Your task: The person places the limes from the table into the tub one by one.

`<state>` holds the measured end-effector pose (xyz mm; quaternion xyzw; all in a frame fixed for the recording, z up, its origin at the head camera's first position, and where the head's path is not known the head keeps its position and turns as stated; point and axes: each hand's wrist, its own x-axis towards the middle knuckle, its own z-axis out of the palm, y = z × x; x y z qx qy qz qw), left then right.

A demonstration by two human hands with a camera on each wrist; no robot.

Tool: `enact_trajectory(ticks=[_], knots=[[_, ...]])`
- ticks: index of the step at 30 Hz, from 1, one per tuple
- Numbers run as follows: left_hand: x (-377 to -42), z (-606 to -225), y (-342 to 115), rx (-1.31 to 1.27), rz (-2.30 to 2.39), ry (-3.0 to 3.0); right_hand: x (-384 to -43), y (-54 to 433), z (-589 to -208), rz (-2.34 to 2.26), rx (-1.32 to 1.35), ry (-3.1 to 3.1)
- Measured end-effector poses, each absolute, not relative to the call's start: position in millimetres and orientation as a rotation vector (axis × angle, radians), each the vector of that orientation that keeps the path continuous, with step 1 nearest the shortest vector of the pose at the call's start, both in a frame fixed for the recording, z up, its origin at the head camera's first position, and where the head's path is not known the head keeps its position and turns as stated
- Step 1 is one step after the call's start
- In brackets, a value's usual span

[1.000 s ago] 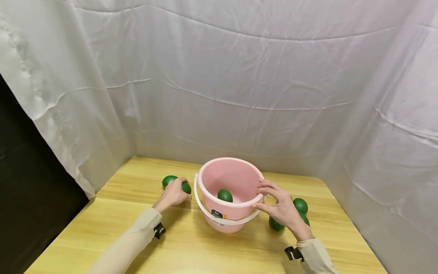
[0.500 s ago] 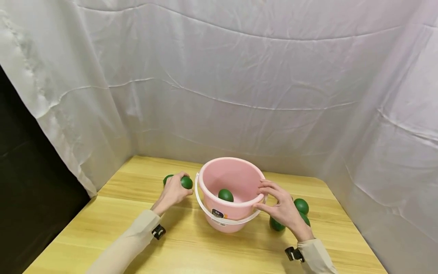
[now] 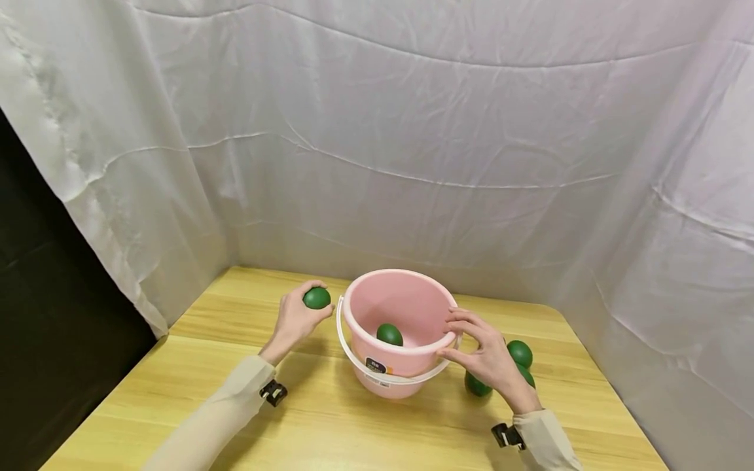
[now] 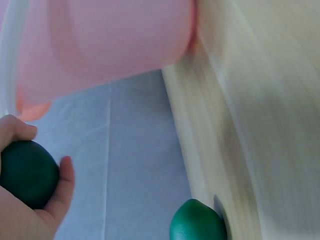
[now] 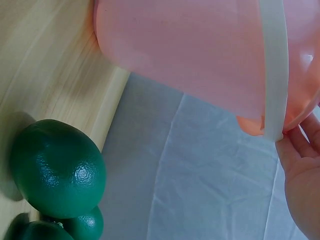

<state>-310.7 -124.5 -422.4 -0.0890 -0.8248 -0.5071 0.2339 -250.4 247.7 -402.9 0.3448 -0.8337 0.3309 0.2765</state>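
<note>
A dark green lime (image 3: 317, 298) is gripped between the thumb and fingers of my left hand (image 3: 293, 322), raised over the table just left of the pink bucket (image 3: 412, 362). In the left wrist view, a second lime (image 4: 197, 222) lies on the table below that hand; the head view hides it. My right hand (image 3: 491, 360) holds the bucket's right rim, thumb outside and fingers over the edge, also visible as the hand (image 5: 305, 175) in the right wrist view. One lime (image 3: 389, 334) rests inside the bucket, which stands upright.
Several limes sit right of the bucket, partly behind my right hand, including a rear lime (image 3: 520, 354) and a nearer lime (image 3: 477, 384). The bucket's white handle (image 3: 353, 360) hangs down across its front. Grey-white cloth (image 3: 400, 144) encloses the wooden table (image 3: 353, 438).
My left hand has lifted a lime off the table, up toward the bucket's rim height. My right hand has stayed on the rim, and the bucket has barely shifted.
</note>
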Motion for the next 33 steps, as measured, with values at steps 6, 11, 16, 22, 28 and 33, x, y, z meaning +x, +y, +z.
enact_trajectory(ticks=[6, 11, 16, 22, 28, 33], knots=[[-310.0, -417.9, -122.3, -0.367, -1.435, -2.132, -250.1, 248.4, -403.4, 0.894, 0.931, -2.242], [-307.2, -413.0, -119.1, -0.415, -1.486, -2.04, -249.2, 247.9, -401.9, 0.905, 0.936, -2.24], [-304.3, -405.4, -114.7, -0.398, -1.513, -1.957, -249.0, 247.1, -402.9, 0.905, 0.946, -2.227], [-298.7, -397.3, -108.0, -0.402, -1.537, -1.907, -250.1, 246.6, -403.4, 0.896, 0.955, -2.226], [-291.7, -388.4, -97.0, -0.483, -1.527, -1.915, -251.5, 246.5, -404.5, 0.889, 0.969, -2.206], [-287.7, -380.7, -86.9, -0.501, -1.554, -1.925, -250.6, 245.9, -404.3, 0.901, 0.962, -2.214]])
